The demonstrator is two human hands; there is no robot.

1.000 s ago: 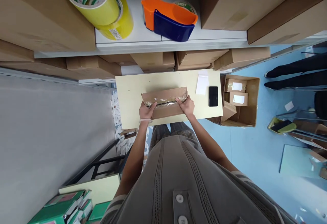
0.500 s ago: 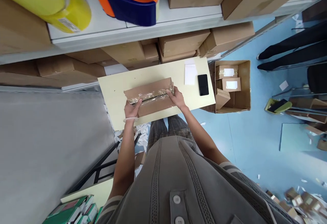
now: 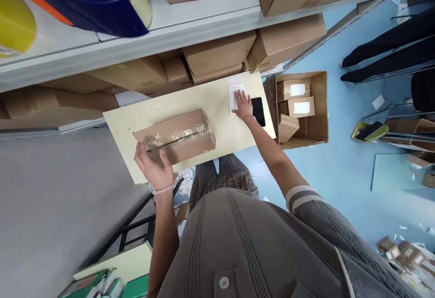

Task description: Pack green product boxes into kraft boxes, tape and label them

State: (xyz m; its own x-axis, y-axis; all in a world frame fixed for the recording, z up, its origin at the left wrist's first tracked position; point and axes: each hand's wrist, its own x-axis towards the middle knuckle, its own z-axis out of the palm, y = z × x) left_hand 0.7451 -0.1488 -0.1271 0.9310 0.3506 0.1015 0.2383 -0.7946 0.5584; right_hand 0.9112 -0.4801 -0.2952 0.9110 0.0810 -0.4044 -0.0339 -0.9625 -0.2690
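A long cardboard box (image 3: 180,137) with clear tape along its seam lies on the cream tabletop (image 3: 125,121). My left hand (image 3: 154,166) rests at the box's left end, thumb and fingers apart, touching its near side. Over at the right, my right hand (image 3: 243,106) lies with spread fingers on a stack of white paper slips (image 3: 234,94). Just beside that hand is a black phone (image 3: 258,111), partly covered by my wrist.
A large open carton (image 3: 324,107) with several labelled boxes stands right of the table. Above is a shelf (image 3: 204,14) with cartons (image 3: 220,55) beneath it, and an orange and blue tape dispenser (image 3: 91,7) on it. Another person's legs (image 3: 387,57) show at right.
My right hand has let go of the box and moved right onto the white slips. The box now lies flat on the table, and my left hand has loosened. The view has shifted right.
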